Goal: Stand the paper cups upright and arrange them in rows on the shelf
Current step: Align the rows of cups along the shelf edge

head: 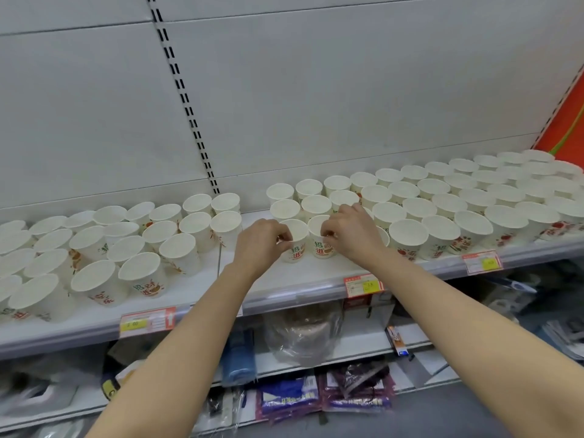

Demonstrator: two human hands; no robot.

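White paper cups with red and green print stand upright in rows along the white shelf (294, 279). In the middle, at the front of the right-hand group, my left hand (262, 241) pinches the rim of one cup (295, 245). Beside it, my right hand (350, 232) pinches the rim of the neighbouring cup (320, 241). Both cups stand upright on the shelf, touching each other. More rows of cups (442, 203) run off to the right, and a looser group of cups (120, 248) fills the left part.
A bare gap of shelf lies between the left group and the held cups. Price tags (363, 286) hang on the shelf's front edge. Lower shelves hold bagged goods (303, 336). The white back wall has a slotted upright (189, 115).
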